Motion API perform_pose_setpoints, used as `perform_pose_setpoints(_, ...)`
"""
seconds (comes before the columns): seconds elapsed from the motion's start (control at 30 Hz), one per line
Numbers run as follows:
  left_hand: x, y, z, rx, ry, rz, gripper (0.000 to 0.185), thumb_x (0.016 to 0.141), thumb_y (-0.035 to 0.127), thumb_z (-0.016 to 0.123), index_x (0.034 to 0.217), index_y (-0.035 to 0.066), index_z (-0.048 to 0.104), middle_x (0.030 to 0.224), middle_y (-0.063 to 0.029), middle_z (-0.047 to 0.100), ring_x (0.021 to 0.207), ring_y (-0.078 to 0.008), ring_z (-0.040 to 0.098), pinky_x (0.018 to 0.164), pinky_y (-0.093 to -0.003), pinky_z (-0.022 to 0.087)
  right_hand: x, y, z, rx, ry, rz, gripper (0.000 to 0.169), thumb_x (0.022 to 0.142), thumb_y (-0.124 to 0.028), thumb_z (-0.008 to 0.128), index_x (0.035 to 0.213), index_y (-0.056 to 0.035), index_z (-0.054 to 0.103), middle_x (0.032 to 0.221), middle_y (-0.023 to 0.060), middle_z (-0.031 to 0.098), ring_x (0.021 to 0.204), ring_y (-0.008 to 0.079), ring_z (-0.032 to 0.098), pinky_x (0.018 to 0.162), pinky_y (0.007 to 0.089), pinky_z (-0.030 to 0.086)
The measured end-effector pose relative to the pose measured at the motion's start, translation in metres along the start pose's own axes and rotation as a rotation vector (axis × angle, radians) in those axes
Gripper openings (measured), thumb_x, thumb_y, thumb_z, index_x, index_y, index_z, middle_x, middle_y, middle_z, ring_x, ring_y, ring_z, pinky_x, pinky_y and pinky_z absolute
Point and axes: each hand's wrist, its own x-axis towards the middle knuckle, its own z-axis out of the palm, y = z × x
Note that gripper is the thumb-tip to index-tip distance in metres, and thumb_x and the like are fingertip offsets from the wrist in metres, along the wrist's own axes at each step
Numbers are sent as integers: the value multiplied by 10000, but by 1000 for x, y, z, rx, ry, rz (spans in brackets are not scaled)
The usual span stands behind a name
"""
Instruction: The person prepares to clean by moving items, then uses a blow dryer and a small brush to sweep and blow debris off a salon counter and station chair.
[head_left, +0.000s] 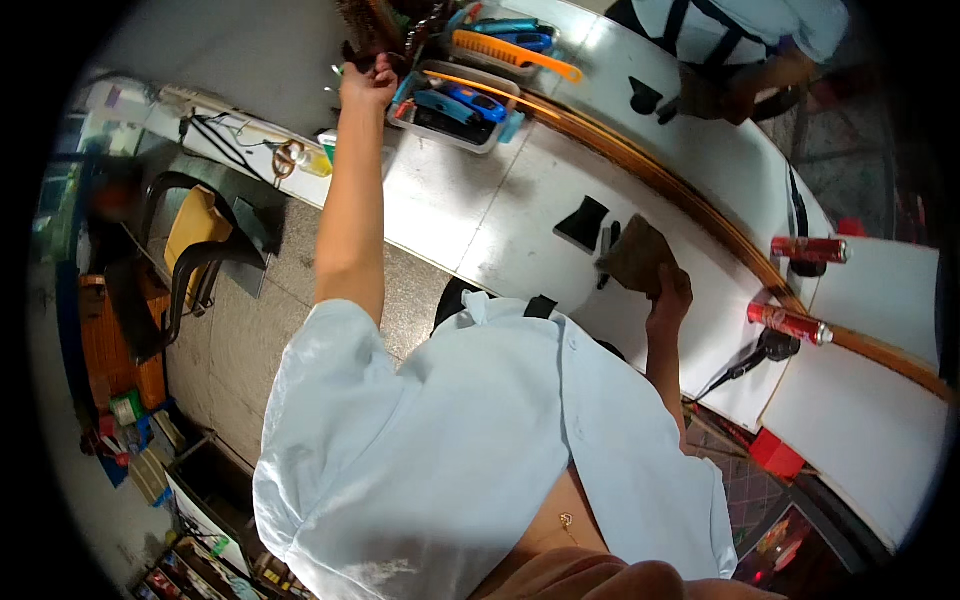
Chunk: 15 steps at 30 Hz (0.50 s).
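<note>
My left hand (367, 84) is stretched to the far left end of the white counter, beside a clear plastic tray (480, 147). Its fingers are curled near dark items at the wall, and whether they grip anything is unclear. In the tray lie blue and black hair clippers (472, 103), with an orange comb (487, 91) across the top. My right hand (670, 292) holds a folded brown cloth (637, 255) above the counter. Partly under the cloth is a slim black and silver tool (606, 238). A black flared object (583, 223) lies beside it.
A wood-trimmed mirror (637, 75) backs the counter. To the right lie a red spray can (787, 322) and a black hair dryer (757, 356). Scissors (284, 160) and a small yellow bottle (313, 161) sit on the left ledge. An armchair (199, 232) stands at left.
</note>
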Motion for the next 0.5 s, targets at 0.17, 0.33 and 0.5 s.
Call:
perform_pose_setpoints(0.17, -122, -132, 11, 1037, -340, 578, 117, 860, 152, 444, 833, 84, 535, 691, -23, 534, 522, -80, 456, 471, -191, 364, 3, -12, -12, 25, 102, 39, 207, 778, -223, 646, 822, -71, 511, 666, -4, 461, 533, 90, 400, 456, 234, 324)
perform_pose_setpoints(0.33, -159, -277, -46, 1796, -918, 579, 456, 684, 106, 675, 1113, 116, 520, 1114, -174, 501, 961, -279, 522, 777, -351, 448, 4, -16, -14, -4, 97, 58, 206, 785, -221, 632, 831, -62, 511, 689, 9, 467, 560, 98, 412, 472, 243, 335)
perform_pose_setpoints(0.5, -128, -322, -60, 2124, -995, 307, 436, 661, 173, 698, 1047, 69, 522, 1103, -184, 465, 943, -355, 509, 793, -409, 436, -5, -13, -4, -12, 57, 63, 183, 793, -179, 625, 859, -60, 503, 735, 6, 490, 606, 92, 436, 480, 240, 345)
